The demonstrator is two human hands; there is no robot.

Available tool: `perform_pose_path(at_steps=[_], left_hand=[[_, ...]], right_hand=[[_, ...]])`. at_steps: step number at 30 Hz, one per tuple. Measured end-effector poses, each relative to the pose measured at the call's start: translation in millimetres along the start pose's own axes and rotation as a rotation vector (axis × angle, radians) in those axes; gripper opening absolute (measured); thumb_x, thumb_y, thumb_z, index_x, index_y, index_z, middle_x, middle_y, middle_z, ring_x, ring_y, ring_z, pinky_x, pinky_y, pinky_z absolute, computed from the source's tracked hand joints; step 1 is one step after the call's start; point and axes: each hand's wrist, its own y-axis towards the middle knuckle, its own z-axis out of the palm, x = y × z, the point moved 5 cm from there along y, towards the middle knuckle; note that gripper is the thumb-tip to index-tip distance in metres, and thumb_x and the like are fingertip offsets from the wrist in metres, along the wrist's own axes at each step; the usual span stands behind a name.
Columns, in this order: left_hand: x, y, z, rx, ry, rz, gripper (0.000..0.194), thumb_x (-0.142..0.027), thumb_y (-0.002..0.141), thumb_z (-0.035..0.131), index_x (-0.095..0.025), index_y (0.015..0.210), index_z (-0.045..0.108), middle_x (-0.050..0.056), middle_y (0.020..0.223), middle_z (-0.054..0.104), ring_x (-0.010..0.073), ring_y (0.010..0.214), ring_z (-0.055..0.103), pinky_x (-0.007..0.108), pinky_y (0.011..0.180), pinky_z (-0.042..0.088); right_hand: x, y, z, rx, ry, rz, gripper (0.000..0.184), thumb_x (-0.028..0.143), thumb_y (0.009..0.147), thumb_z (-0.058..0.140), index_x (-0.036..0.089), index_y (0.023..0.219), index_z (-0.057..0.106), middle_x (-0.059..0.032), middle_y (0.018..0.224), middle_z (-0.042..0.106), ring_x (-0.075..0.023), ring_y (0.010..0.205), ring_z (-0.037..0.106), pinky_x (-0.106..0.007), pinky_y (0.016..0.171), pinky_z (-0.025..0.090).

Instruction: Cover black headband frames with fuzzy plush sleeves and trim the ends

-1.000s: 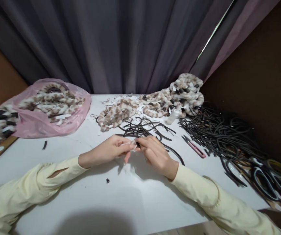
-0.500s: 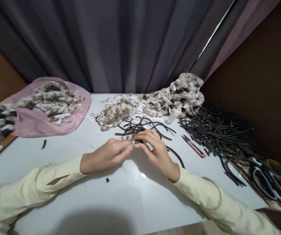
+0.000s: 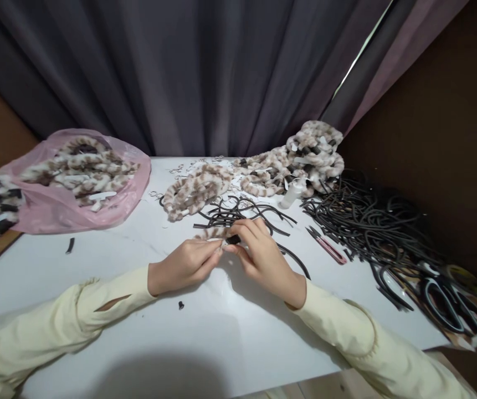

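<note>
In the middle of the table, a furry white-and-brown striped cord (image 3: 213,233) with a black section (image 3: 233,239) is between my hands. My right hand (image 3: 258,257) curls over the black section, thumb and fingers closed on the cord. My left hand (image 3: 188,263) is closed in a pinch at the near side, its fingertips almost touching those of the right. A thin white tag shows at the left fingertips, mostly covered by them. The cord's far part lies behind my left fingers. Several loose black cords (image 3: 258,209) lie just beyond my hands.
Striped furry loops (image 3: 196,191) lie at the back, with more in a pink bag (image 3: 134,208). At right are a small clear bottle (image 3: 291,195), pink-handled thread snips (image 3: 332,250), a heap of black cords (image 3: 371,221) and scissors (image 3: 441,305). Small metal clasps (image 3: 180,168) lie scattered behind.
My hands have stayed close together, the left turned slightly. More of the black section and the furry cord now shows between and behind my fingers. The view has shifted a little.
</note>
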Motion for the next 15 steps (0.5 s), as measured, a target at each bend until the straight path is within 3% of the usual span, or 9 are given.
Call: perform_pose_path(at_steps=[4, 8, 12, 15], left_hand=[[1.2, -3.9, 4.2, -0.041, -0.028, -0.028, 0.017, -0.015, 0.089, 0.037, -0.014, 0.081, 0.052, 0.002, 0.062, 0.056, 0.0123, 0.054, 0.052, 0.023, 0.053, 0.039], [3.7, -7.7, 9.0, -0.022, -0.073, -0.054, 0.018, -0.015, 0.088, 0.036, -0.015, 0.084, 0.054, 0.002, 0.062, 0.058, 0.0123, 0.055, 0.054, 0.023, 0.053, 0.04], [3.3, -11.4, 13.0, -0.013, -0.111, -0.041, 0.019, -0.015, 0.087, 0.037, -0.014, 0.087, 0.056, 0.004, 0.065, 0.06, 0.0134, 0.059, 0.056, 0.024, 0.057, 0.041], [6.4, -7.1, 8.6, 0.019, -0.206, -0.179, 0.02, -0.021, 0.086, 0.038, -0.014, 0.084, 0.057, 0.004, 0.063, 0.059, 0.0131, 0.057, 0.053, 0.024, 0.056, 0.041]], right_hand=[[-3.4, -3.2, 8.4, 0.05, 0.078, 0.032, 0.011, 0.017, 0.088, 0.043, 0.017, 0.095, 0.051, -0.0055, 0.086, 0.058, -0.0164, 0.077, 0.054, -0.025, 0.064, 0.042], [-1.7, -3.8, 11.2, 0.021, 0.209, 0.035, 0.012, 0.01, 0.084, 0.042, 0.016, 0.09, 0.05, -0.005, 0.082, 0.057, -0.0151, 0.072, 0.054, -0.024, 0.063, 0.042], [-1.8, -2.3, 9.2, -0.025, 0.325, 0.036, 0.005, 0.015, 0.085, 0.046, 0.016, 0.086, 0.05, -0.003, 0.075, 0.056, -0.0133, 0.067, 0.053, -0.022, 0.061, 0.042], [-3.2, -3.0, 6.9, -0.066, 0.331, -0.011, 0.006, 0.014, 0.085, 0.044, 0.016, 0.086, 0.049, -0.0032, 0.075, 0.055, -0.0131, 0.068, 0.052, -0.022, 0.06, 0.043]])
